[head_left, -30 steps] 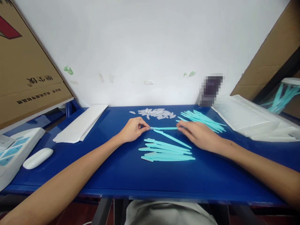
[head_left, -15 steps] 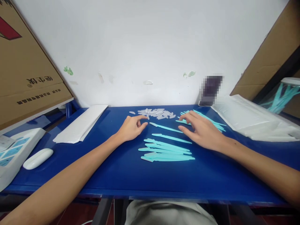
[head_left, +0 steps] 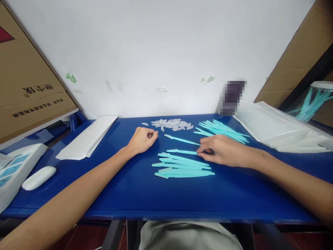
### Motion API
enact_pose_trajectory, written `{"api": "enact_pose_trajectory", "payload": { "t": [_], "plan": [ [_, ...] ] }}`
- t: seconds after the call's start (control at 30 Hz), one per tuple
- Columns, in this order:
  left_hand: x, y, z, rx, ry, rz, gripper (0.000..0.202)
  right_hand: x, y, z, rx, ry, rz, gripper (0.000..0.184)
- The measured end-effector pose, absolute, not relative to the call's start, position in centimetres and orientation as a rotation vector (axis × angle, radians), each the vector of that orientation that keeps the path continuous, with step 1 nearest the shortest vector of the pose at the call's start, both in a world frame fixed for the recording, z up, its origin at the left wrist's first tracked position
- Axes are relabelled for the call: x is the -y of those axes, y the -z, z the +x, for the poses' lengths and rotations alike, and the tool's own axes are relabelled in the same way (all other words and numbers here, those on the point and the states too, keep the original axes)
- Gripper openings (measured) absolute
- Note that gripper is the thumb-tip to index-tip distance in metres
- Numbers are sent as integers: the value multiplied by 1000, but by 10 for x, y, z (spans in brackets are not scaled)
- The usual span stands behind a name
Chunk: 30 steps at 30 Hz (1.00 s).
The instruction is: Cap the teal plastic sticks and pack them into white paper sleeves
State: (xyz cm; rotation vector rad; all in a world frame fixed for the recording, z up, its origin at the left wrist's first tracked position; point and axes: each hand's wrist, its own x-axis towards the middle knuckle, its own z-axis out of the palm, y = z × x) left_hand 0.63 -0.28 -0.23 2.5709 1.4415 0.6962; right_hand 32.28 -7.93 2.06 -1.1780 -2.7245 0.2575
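My right hand (head_left: pixel 220 150) is closed in a pinch on the handle end of a turquoise eyebrow razor (head_left: pixel 180 151) lying on the blue table. Just beyond it another eyebrow razor (head_left: pixel 179 139) lies alone, its handle end close to my right fingers. My left hand (head_left: pixel 142 139) has thumb and forefinger pressed together; whatever is between them is too small or hidden to make out. Beside the left fingertips is a loose pile of small translucent blade covers (head_left: pixel 173 124). Nearer to me several eyebrow razors (head_left: pixel 184 166) lie in a stack, blade ends to the left.
More turquoise razors (head_left: pixel 225 130) are heaped behind my right hand. Clear plastic bags (head_left: pixel 281 130) lie at the right, near a container of razors (head_left: pixel 312 104). A folded white sheet (head_left: pixel 87 139), a white case (head_left: pixel 39 178) and a power strip (head_left: pixel 22 170) occupy the left.
My right hand has come down and nearer to me, pinching the razor's handle end. My left thumb and forefinger have come together. The view has shifted slightly.
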Motion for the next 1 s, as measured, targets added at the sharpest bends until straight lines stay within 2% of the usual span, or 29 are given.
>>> {"api": "enact_pose_trajectory", "payload": {
  "t": [0.13,0.3,0.4,0.63,0.87,1.0],
  "plan": [
    [-13,5,10,-1432,-646,2649,48,80,-20,320,2733,-195,-1179,25],
    [-21,-1,16,-1537,-210,2808,51,81,-21,320,2766,-105,-1149,23],
    [-12,-10,8,-1558,-115,2843,48,80,-19,322,2738,-107,-1135,21],
    [11,-30,-24,-1059,-138,2821,26,75,-14,325,2458,-69,-1295,20],
    [16,-13,-5,-940,-396,2732,32,75,-13,323,2442,-179,-1321,26],
    [17,-6,2,-893,-423,2772,33,74,-11,323,2515,-202,-1324,30]
  ]
}}
